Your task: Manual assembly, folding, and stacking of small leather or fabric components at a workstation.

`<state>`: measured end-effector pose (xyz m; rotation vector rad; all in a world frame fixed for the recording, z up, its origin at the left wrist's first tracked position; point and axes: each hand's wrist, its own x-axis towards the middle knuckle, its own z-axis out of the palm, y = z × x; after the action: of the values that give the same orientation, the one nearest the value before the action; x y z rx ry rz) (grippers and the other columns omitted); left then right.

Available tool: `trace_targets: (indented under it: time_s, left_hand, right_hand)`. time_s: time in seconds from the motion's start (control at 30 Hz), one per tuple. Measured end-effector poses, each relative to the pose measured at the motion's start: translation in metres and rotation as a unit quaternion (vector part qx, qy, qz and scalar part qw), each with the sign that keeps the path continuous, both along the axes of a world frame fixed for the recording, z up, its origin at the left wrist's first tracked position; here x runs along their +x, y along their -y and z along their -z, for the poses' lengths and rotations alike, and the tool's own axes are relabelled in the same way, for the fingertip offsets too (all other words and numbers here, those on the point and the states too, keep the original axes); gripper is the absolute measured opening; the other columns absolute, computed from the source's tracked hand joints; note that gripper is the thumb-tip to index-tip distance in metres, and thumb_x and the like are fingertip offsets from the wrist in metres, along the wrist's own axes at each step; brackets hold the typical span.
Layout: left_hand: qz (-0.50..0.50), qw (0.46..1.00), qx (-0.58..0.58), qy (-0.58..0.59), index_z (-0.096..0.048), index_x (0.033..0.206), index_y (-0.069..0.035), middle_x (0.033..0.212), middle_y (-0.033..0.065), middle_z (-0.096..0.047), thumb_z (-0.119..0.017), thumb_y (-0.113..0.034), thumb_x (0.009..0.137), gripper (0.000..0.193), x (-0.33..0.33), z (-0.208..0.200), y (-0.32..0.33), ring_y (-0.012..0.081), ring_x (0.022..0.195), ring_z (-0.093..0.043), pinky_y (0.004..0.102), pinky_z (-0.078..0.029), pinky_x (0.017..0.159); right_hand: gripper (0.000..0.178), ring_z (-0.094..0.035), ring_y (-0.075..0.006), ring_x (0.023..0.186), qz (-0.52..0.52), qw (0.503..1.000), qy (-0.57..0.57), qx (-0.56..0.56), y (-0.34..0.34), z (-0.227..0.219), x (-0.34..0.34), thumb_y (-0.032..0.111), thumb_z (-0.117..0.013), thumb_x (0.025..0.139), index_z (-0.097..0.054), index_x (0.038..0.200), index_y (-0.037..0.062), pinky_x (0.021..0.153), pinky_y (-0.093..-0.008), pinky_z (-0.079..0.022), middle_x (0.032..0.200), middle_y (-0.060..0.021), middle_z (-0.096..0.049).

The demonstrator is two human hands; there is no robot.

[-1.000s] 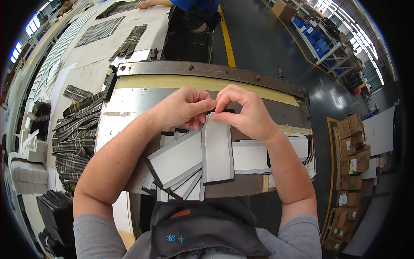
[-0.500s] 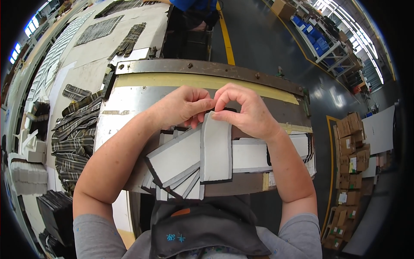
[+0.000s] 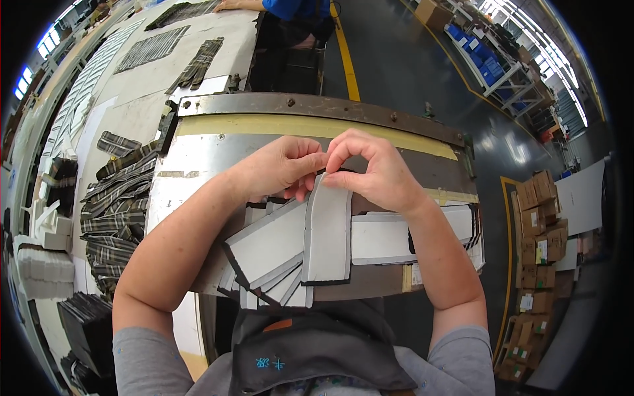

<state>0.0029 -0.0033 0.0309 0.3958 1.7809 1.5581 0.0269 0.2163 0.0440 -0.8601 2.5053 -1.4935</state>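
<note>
My left hand [image 3: 277,168] and my right hand [image 3: 376,173] meet above a metal work table [image 3: 198,152]. Both pinch the far end of a white curved strip with a dark edge [image 3: 327,231], which hangs toward me. Under it lies a fanned pile of similar white, dark-edged strips [image 3: 264,247]. More of those strips [image 3: 383,237] lie flat to the right, under my right forearm.
Plaid fabric pieces [image 3: 115,211] are heaped at the left of the table. Stacks of white pieces [image 3: 39,261] and dark pieces [image 3: 86,327] stand further left. Another person in blue [image 3: 290,10] works at the far table. Cardboard boxes [image 3: 541,224] stand on the floor at right.
Both hands have stayed pinched on the strip's far end; the strip has shifted only slightly. The person in blue at the far table has moved a little.
</note>
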Motion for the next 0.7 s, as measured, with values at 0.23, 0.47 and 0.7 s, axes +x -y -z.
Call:
trace_targets:
  time_s: [0.23,0.47,0.7]
  left_hand:
    - [0.007,1.0,-0.017,-0.016,-0.06,0.093,-0.011,0.071,-0.0035,-0.058,-0.055,-0.036,0.106,0.029,-0.001,0.001,-0.002,0.0049,0.055,-0.058,0.018,-0.037,0.046]
    - [-0.056,0.994,0.09,-0.014,-0.059,0.092,-0.011,0.074,-0.0047,-0.057,-0.056,-0.033,0.107,0.027,-0.011,0.01,0.009,0.0038,0.06,-0.053,0.0197,-0.039,0.052]
    - [-0.096,0.981,0.157,0.062,-0.063,0.1,-0.008,0.085,0.002,-0.065,-0.049,-0.042,0.108,0.038,-0.016,0.014,0.012,0.0098,0.067,-0.061,0.0234,-0.043,0.055]
  right_hand:
    - [0.012,-0.062,-0.0176,0.09,-0.003,1.0,-0.01,-0.025,0.0,0.002,-0.002,0.005,-0.079,0.078,-0.068,0.082,0.0045,0.086,-0.031,-0.049,0.094,-0.0047,-0.064]
    - [0.022,-0.063,-0.0085,0.082,0.075,0.989,0.116,-0.06,-0.002,-0.001,-0.002,0.005,-0.078,0.085,-0.066,0.103,-0.0006,0.074,-0.0235,-0.051,0.093,-0.0022,-0.068]
    - [0.021,-0.061,-0.0052,0.075,0.105,0.977,0.155,-0.1,-0.01,0.003,-0.009,0.005,-0.076,0.088,-0.066,0.105,-0.0007,0.068,-0.0209,-0.05,0.088,-0.002,-0.069]
